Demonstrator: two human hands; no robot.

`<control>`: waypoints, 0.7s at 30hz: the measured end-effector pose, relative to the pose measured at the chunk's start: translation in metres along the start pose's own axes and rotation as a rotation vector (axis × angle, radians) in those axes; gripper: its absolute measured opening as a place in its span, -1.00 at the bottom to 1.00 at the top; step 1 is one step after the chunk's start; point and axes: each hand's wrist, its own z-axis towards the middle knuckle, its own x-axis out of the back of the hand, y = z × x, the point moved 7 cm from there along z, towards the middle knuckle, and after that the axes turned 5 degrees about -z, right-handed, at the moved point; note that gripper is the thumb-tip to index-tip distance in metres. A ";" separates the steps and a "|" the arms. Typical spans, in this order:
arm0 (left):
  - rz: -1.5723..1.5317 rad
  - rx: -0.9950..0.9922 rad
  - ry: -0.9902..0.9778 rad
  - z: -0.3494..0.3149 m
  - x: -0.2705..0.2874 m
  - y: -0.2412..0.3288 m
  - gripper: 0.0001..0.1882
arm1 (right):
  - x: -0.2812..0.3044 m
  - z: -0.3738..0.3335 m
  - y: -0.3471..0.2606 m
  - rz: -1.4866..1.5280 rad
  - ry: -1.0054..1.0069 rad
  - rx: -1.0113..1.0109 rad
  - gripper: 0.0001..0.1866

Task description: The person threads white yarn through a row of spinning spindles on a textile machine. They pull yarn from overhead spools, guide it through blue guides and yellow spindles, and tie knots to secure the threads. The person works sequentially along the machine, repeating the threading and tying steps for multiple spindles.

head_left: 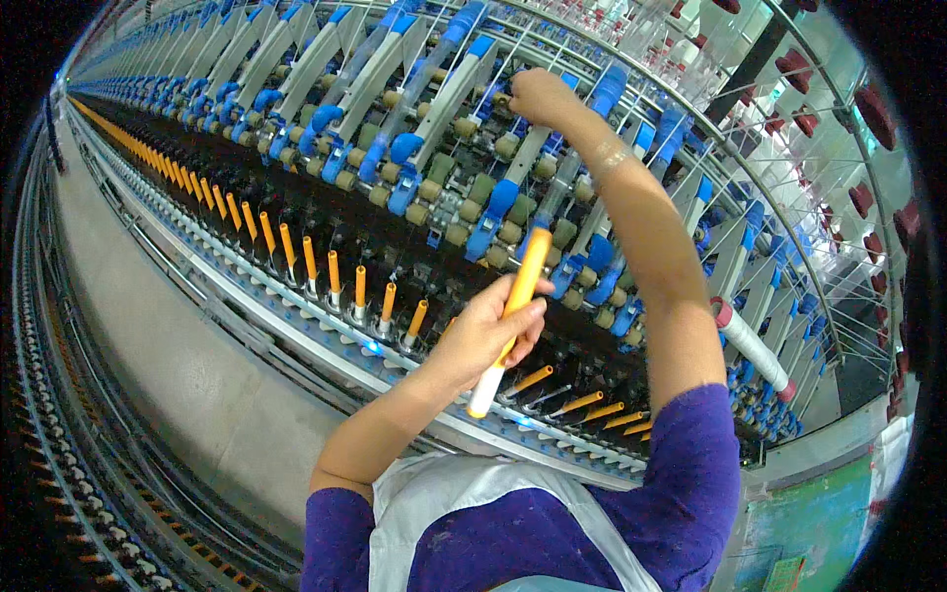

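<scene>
In my left hand is a yellow spinning bobbin, held slanted with the fingers wrapped round its middle. White yarn or a white section shows at its lower end. My right arm reaches up and away, and my right hand is closed among the grey and blue drafting arms of a spinning frame. What its fingertips pinch, if anything, is too small to make out. Below the left hand, a bare metal spindle stands in a row of orange bobbins.
Blue-handled rollers run the length of the machine. A white yarn spool with red ends lies beside my right upper arm. Dark red bobbins hang at upper right. A grey aisle floor separates this machine from another at lower left.
</scene>
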 end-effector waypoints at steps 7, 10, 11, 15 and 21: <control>-0.290 -0.085 0.045 0.018 0.032 0.033 -0.63 | -0.067 0.086 0.019 0.042 -0.191 0.016 -0.69; -0.278 -0.072 0.064 0.023 0.041 0.031 -0.63 | -0.075 0.094 0.024 0.106 -0.189 0.020 -0.68; -0.270 -0.060 0.064 0.025 0.043 0.028 -0.64 | -0.076 0.094 0.025 0.107 -0.190 0.000 -0.68; -0.246 -0.031 0.053 0.030 0.047 0.014 -0.65 | -0.068 0.093 0.025 0.174 -0.126 0.036 -0.69; -0.155 -0.024 0.071 0.036 0.051 -0.004 -0.67 | -0.062 0.083 0.018 0.166 -0.137 0.131 -0.74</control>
